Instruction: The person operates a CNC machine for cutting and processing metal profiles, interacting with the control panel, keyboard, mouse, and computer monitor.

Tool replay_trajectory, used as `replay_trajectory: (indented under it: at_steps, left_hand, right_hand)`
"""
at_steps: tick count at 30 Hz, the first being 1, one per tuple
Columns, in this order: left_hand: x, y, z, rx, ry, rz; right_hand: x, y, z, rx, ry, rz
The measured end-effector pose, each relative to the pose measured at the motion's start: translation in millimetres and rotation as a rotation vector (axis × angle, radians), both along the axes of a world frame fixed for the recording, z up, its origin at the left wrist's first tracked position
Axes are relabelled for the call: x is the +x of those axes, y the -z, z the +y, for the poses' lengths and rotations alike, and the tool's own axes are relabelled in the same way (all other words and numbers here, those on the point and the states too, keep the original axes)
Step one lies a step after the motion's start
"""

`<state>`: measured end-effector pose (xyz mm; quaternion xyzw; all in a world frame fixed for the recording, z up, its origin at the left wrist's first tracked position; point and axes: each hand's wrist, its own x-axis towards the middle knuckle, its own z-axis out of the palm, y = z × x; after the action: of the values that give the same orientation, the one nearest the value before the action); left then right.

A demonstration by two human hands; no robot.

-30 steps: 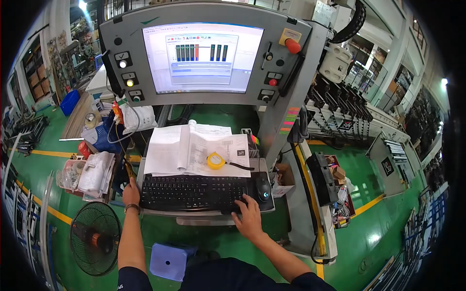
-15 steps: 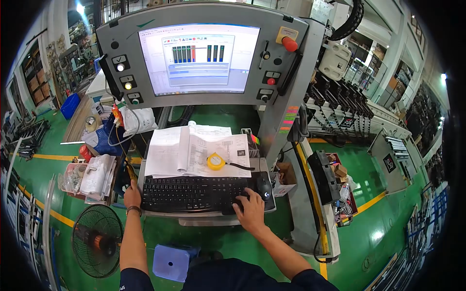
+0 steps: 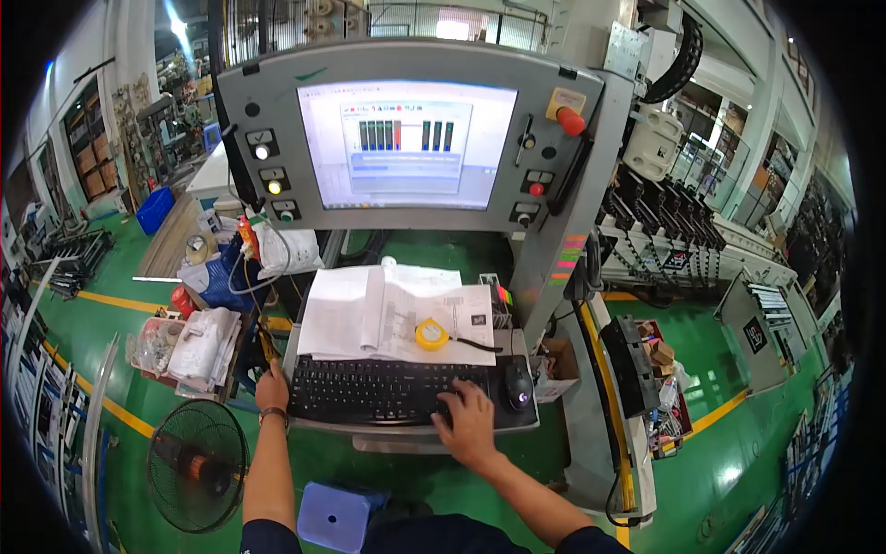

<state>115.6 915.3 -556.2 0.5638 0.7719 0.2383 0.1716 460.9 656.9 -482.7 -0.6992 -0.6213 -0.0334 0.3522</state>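
Note:
My right hand (image 3: 469,427) is over the number pad at the right end of a black keyboard (image 3: 369,390), fingers apart and slightly bent. Just right of it lies a black mouse (image 3: 518,386). At the left edge of the grey keyboard tray (image 3: 406,442), my left hand (image 3: 272,390) is closed on the rim, its fingers partly hidden. Behind the keys, open paper drawings (image 3: 332,314) are spread out with a yellow tape measure (image 3: 431,334) on top. Above them, a lit monitor (image 3: 406,189) displays a window with dark vertical bars and one red bar.
Buttons and a red knob (image 3: 570,121) flank the screen on a grey control panel (image 3: 406,65). A floor fan (image 3: 197,466) and a blue stool (image 3: 334,517) stand near my body. A cart with plastic-wrapped items (image 3: 201,346) is at left, a parts bin (image 3: 669,411) at right.
The whole view has shifted, so the panel and tray appear lower and farther right. My right hand has slid a little left over the keypad, away from the mouse. My left hand stays at the tray edge.

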Motion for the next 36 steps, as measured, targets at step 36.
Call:
replay_trajectory:
  at_steps: [36]
  left_hand:
    - [1, -6, 1, 0.003, 0.039, -0.057]
  right_hand:
    - [26, 24, -36, -0.099, 0.034, 0.060]
